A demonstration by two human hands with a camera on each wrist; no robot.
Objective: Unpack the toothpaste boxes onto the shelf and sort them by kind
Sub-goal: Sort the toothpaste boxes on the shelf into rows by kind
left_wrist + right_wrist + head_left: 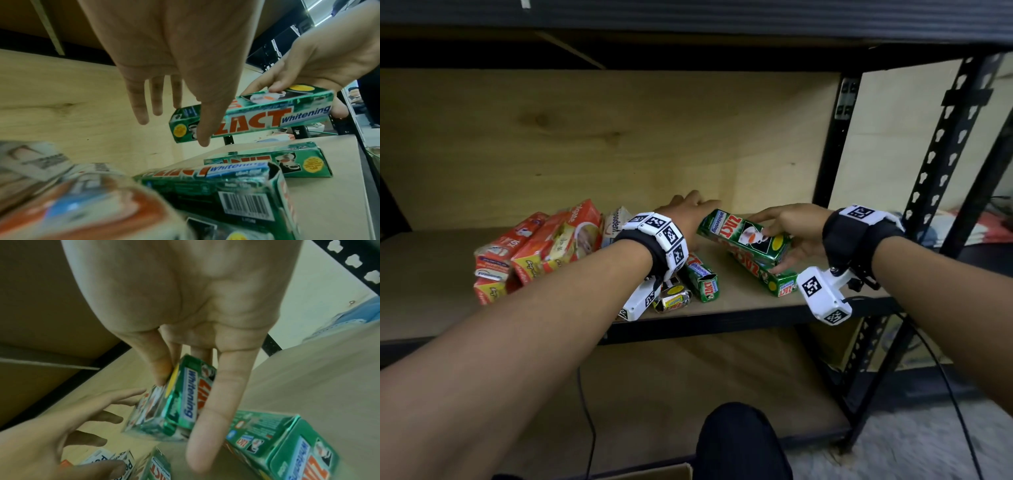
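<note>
On the wooden shelf (750,303) my right hand (792,228) grips a green Zact whitening box (743,236) just above a second green box (768,277) lying on the board. In the right wrist view the thumb (162,368) and a finger (216,402) pinch the held box (180,402). My left hand (693,204) is open, fingers straight (141,104), reaching beside the far end of the held box (257,116). A third green box (702,277) lies under my left wrist. Red boxes (541,246) are piled at the left.
A white Pepsodent box (616,222) leans behind the red pile, and a small silver-yellow box (673,299) lies at the shelf's front edge. Black metal uprights (828,154) bound the shelf on the right. A cardboard box edge (664,472) shows below, by my knee (739,442).
</note>
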